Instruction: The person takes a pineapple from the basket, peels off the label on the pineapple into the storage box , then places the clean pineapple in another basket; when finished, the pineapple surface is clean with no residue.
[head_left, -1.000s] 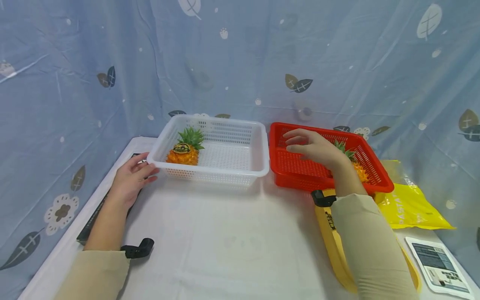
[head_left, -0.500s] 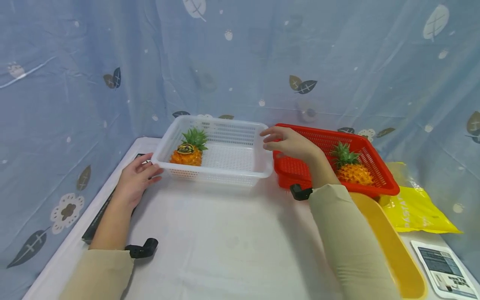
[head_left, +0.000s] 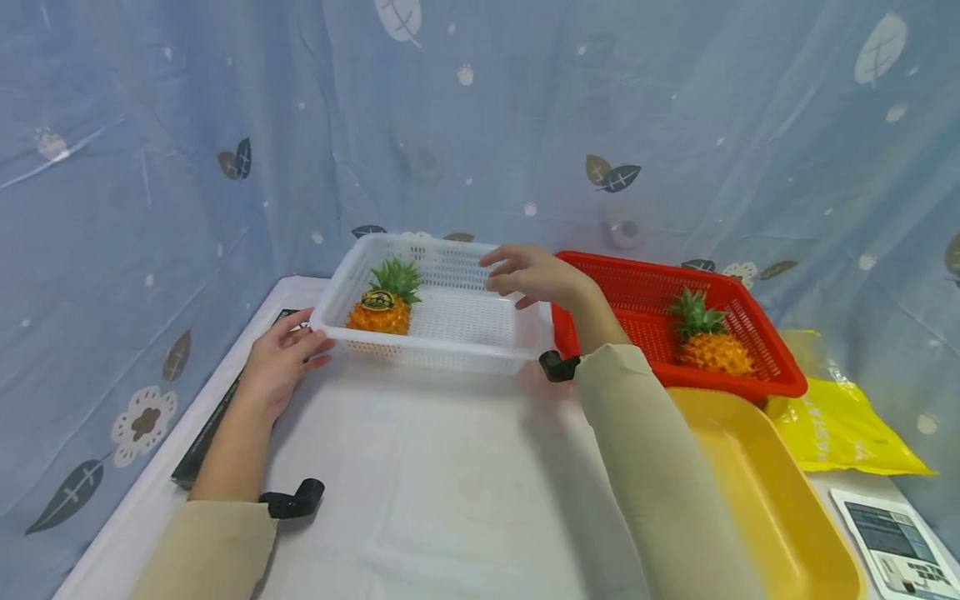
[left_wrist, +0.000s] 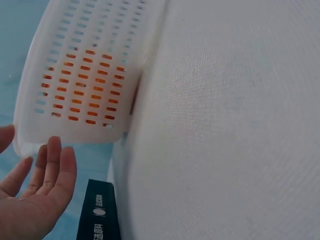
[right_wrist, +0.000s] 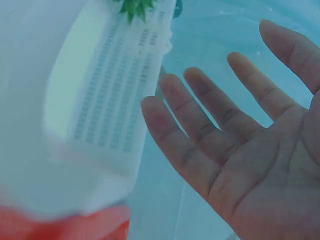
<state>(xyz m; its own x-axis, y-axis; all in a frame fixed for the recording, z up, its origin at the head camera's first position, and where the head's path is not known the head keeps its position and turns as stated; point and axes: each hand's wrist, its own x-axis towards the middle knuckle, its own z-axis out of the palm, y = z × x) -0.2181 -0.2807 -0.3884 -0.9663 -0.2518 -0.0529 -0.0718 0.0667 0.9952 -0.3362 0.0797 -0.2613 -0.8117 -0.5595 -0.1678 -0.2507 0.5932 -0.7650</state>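
A white perforated plastic basket (head_left: 431, 343) stands at the back of the table, with a small orange pineapple (head_left: 381, 315) in its left end. At its front left corner my left hand (head_left: 276, 367) has its fingertips against or close to the rim, palm turned up in the left wrist view. Over the white basket's right part hovers my right hand (head_left: 536, 275), fingers spread and loosely bent, holding nothing. A red basket (head_left: 757, 389) sits to the right with another pineapple (head_left: 712, 350) inside. The right forearm crosses its near left edge.
A yellow tray (head_left: 806, 508) lies in front of the red basket, partly under the right sleeve. Right of it are a yellow pasta bag (head_left: 847, 425) and a white packet (head_left: 896, 542). Under the left forearm is a dark box (head_left: 197, 458); patterned curtains (head_left: 480, 125) surround the table.
My right hand has swept left from over the red basket to over the white one, uncovering the pineapple in the red basket. The left hand keeps its place at the corner.
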